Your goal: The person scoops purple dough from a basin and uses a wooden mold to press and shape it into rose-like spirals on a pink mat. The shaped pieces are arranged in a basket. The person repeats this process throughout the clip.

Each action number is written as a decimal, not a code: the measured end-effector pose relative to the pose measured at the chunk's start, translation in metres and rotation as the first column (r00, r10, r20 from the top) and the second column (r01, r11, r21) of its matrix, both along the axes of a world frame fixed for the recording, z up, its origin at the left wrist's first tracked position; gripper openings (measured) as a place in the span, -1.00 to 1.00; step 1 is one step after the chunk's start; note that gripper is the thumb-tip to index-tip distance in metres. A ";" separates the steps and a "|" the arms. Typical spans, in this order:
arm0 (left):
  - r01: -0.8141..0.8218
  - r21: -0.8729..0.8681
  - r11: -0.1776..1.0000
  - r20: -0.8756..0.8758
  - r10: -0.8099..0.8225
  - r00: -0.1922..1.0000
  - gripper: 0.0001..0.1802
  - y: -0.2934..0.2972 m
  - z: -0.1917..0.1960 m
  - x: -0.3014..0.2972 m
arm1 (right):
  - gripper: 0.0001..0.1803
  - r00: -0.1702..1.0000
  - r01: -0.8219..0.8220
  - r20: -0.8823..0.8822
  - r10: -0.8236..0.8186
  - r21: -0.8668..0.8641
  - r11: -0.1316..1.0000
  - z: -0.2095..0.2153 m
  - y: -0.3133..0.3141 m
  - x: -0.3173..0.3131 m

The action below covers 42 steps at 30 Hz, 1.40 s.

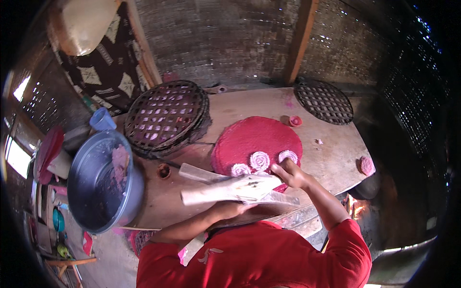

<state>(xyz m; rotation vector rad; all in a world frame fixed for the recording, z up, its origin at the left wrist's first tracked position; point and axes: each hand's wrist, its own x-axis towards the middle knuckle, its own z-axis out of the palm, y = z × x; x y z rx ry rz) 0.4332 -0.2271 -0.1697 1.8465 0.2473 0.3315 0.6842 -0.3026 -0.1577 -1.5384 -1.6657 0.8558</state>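
A pale wooden press with handles pointing left is held over the near edge of a round red mat. My left hand is closed beneath its body, most of the fingers hidden by the wood. At the press's right end my right hand is closed, thumb on top. Coiled pink-white dough strands lie on the mat: one spiral in the middle, another spiral to its left, and a third spiral just beyond my right hand. More dough is partly covered by the press.
On the left of the wooden table stand a large grey-blue basin with pink dough stuck inside and a blue jug. Stacked woven trays lie behind. A lattice tray, small red cup and dough lump are right; fire burns below.
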 end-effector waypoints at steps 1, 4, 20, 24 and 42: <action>-0.041 -0.424 0.905 -0.185 -0.042 0.982 -0.53 -0.009 0.004 -0.008 | -0.35 0.999 -0.008 -0.048 0.008 0.010 1.000 -0.006 0.018 -0.007; 0.058 -0.828 0.557 -0.067 -0.202 0.977 -0.55 -0.018 0.021 -0.036 | -0.34 0.977 -0.062 -0.208 0.040 -0.103 0.993 -0.001 0.064 -0.053; -0.286 0.438 0.852 0.108 0.266 0.958 -0.68 0.080 0.196 -0.251 | -0.70 0.804 -0.445 0.224 0.551 0.841 0.307 0.230 0.145 -0.325; -0.258 0.804 0.537 -0.185 0.637 0.749 -0.68 0.088 0.186 -0.323 | -0.76 0.731 -0.288 -0.345 0.588 0.625 0.725 0.230 0.181 -0.341; -0.884 -0.232 0.406 0.834 0.550 0.034 -0.78 0.188 0.174 -0.436 | -0.52 0.365 -0.457 0.901 0.233 -0.045 0.888 0.062 0.290 -0.420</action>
